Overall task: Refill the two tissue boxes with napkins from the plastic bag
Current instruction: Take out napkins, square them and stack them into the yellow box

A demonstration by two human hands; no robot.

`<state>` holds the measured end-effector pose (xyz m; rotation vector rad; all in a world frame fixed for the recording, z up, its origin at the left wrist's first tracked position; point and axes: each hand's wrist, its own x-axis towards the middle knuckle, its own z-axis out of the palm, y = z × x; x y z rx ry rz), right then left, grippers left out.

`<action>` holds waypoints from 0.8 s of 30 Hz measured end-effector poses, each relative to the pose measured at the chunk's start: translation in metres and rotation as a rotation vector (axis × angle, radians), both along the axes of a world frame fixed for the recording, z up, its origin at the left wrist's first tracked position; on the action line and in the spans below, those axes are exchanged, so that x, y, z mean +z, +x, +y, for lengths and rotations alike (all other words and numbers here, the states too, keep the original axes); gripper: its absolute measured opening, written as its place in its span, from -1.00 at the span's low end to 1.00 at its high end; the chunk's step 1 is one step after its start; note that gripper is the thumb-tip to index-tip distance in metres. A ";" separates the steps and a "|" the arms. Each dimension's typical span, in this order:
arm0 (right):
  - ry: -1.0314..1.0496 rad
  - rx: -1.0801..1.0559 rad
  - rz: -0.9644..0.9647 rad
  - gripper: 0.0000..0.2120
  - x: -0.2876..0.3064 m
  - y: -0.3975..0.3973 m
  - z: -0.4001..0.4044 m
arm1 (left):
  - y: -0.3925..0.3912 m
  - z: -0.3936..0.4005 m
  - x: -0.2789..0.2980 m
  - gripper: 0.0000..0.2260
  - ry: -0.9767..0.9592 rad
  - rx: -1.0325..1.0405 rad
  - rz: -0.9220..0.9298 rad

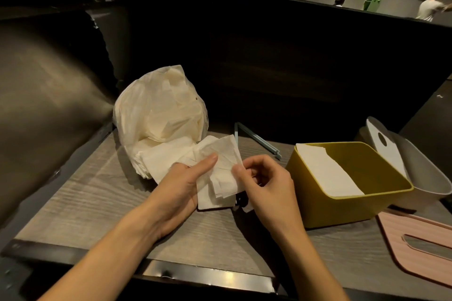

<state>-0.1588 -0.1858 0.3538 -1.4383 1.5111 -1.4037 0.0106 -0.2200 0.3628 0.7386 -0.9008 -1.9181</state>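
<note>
Mid-frame: small stack of white napkins (220, 178) held between both hands, just above the wood-grain table (80, 203). Left hand (181, 188) under and left of the stack, thumb laid across the top, fingers wrapped beneath, gripping it. Right hand (264, 178) at the stack's right edge, thumb and forefinger pinching the upper sheets, remaining fingers curled.

Plastic bag (156, 115) directly above-left of the hands, lying on its side, mouth facing the hands, more napkins spilling out of the opening and touching the left hand's fingers.

Yellow tissue box (342, 205) just right of the right hand, lid off, a flat layer of napkins against its far-left wall, rest of the interior bare. Grey tissue box (425, 173) behind it at right edge of frame, touching the yellow one; white lid (386, 149) with a round hole propped upright inside it. Contents of the grey box not visible.

Pink slotted lid (420, 247) flat on the table, lower right. Pale blue rod-like item (256, 139) on the table between bag and yellow box; what it is unclear.
</note>
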 end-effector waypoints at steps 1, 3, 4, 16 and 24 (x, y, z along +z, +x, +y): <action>0.011 0.019 -0.014 -0.93 0.000 0.001 0.001 | 0.000 -0.001 -0.001 -0.69 -0.013 -0.004 -0.014; 0.045 0.062 0.003 -0.88 -0.001 0.006 0.002 | 0.001 -0.002 -0.004 -0.68 -0.029 0.008 -0.066; 0.057 0.067 0.050 -0.85 -0.002 0.008 0.002 | 0.001 -0.003 -0.005 -0.68 -0.032 0.018 -0.094; 0.029 0.168 -0.012 -0.77 0.015 0.004 -0.021 | 0.002 -0.001 -0.017 -0.65 -0.470 -0.196 -0.496; -0.366 0.025 -0.104 -0.71 0.014 -0.003 -0.019 | 0.000 -0.007 -0.020 -0.74 -0.337 -0.112 -0.379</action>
